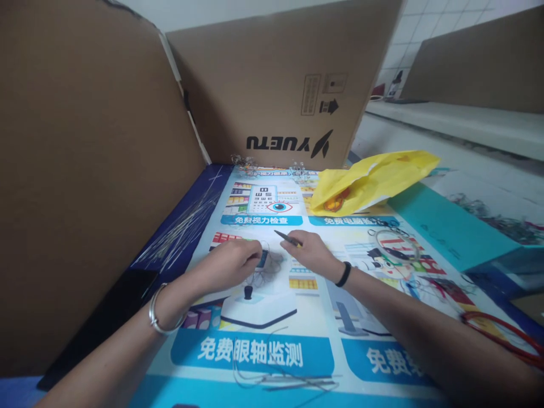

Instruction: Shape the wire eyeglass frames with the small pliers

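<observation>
My left hand (232, 262), with a silver bangle at the wrist, is closed in a pinch over the printed sheet. Fine bent wire (267, 273) hangs at its fingertips, too thin and blurred to trace fully. To its right, my right hand (313, 253), with a black band on the wrist, is wrapped round small pliers (285, 237). Their dark pointed jaws aim up and left, and a bit of yellow handle shows. The pliers and the wire are apart. Loose wire pieces (289, 381) lie on the sheet nearer to me.
Cardboard panels (272, 85) wall the left and back. Straight wires (181, 229) lie on the left. Wire shapes (245, 164) sit at the back. A yellow bag (374, 178), a turquoise box (454, 226), a wire coil (397, 245) and a red coil (501, 328) are on the right.
</observation>
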Demonstrator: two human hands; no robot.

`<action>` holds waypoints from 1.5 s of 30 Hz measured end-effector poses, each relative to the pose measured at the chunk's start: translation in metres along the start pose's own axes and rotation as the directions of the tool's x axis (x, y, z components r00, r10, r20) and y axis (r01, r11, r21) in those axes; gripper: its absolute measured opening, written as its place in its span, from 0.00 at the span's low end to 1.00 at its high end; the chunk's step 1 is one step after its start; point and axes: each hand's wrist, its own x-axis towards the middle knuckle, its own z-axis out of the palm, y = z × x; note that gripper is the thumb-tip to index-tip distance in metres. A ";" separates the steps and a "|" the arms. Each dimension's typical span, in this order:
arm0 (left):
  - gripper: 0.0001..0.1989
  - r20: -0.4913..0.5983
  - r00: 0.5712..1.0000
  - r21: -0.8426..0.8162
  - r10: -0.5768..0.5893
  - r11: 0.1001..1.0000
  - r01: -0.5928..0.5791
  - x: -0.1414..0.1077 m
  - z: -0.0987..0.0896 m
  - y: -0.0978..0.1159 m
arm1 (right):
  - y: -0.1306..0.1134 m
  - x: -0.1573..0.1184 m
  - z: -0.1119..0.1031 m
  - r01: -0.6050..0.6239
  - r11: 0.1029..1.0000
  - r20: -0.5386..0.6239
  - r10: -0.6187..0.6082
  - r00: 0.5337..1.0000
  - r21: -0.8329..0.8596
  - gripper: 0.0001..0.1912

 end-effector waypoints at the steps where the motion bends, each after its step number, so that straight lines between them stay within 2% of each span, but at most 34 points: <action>1: 0.08 -0.011 1.000 0.007 -0.008 1.000 0.008 0.000 0.000 0.000 | -0.004 -0.002 0.001 0.009 0.995 0.015 -0.011 1.000 0.095 0.14; 3: 0.08 -0.027 1.000 0.015 -0.015 1.000 0.015 0.001 0.000 0.002 | -0.012 -0.007 0.003 0.011 0.969 0.071 -0.029 0.997 0.247 0.14; 5: 0.08 -0.036 0.999 0.025 -0.011 1.000 0.012 0.002 0.001 0.005 | -0.019 -0.012 0.006 -0.002 0.945 0.126 -0.041 0.991 0.327 0.15; 11: 0.09 -0.075 0.992 0.038 0.099 0.995 -0.097 0.002 0.001 0.009 | -0.026 -0.017 0.008 -0.034 0.935 0.196 -0.038 0.980 0.352 0.15; 16: 0.07 -0.220 0.973 -0.106 0.074 0.989 -0.099 0.002 0.003 0.010 | -0.029 -0.016 0.005 -0.060 0.912 0.255 -0.050 0.966 0.405 0.12; 19: 0.06 -0.299 0.954 -0.245 0.037 0.963 -0.115 0.003 0.006 0.010 | -0.035 -0.017 0.002 -0.142 0.867 0.351 -0.040 0.936 0.478 0.12; 22: 0.05 -0.329 0.944 -0.370 -0.026 0.923 -0.104 0.005 0.011 0.008 | -0.039 -0.019 0.000 -0.233 0.820 0.408 -0.001 0.913 0.523 0.12; 27: 0.06 -0.238 0.960 -0.483 -0.146 0.876 0.013 0.005 0.017 0.005 | -0.038 -0.019 0.003 -0.221 0.815 0.355 0.020 0.935 0.536 0.10; 31: 0.10 -0.206 0.960 -0.449 -0.190 0.890 0.080 0.003 0.019 0.009 | -0.032 -0.019 0.008 -0.125 0.848 0.276 -0.026 0.961 0.516 0.09; 33: 0.11 -0.186 0.957 -0.495 -0.221 0.863 0.103 0.003 0.020 0.010 | -0.031 -0.020 0.009 -0.063 0.871 0.234 -0.061 0.970 0.488 0.09; 35: 0.11 -0.125 0.957 -0.614 -0.263 0.778 0.134 0.004 0.022 0.010 | -0.031 -0.021 0.008 0.014 0.890 0.199 -0.117 0.973 0.455 0.10; 38: 0.10 0.018 0.952 -0.803 -0.307 0.563 0.196 0.006 0.025 0.008 | -0.032 -0.021 0.006 0.084 0.892 0.181 -0.181 0.967 0.444 0.11; 41: 0.11 0.099 0.949 -0.873 -0.301 0.432 0.228 0.008 0.024 0.006 | -0.031 -0.020 0.006 0.015 0.862 0.206 -0.138 0.969 0.506 0.11; 45: 0.11 0.065 0.952 -0.885 -0.299 0.424 0.193 0.010 0.020 0.005 | -0.029 -0.018 0.009 -0.135 0.797 0.238 -0.011 0.971 0.588 0.14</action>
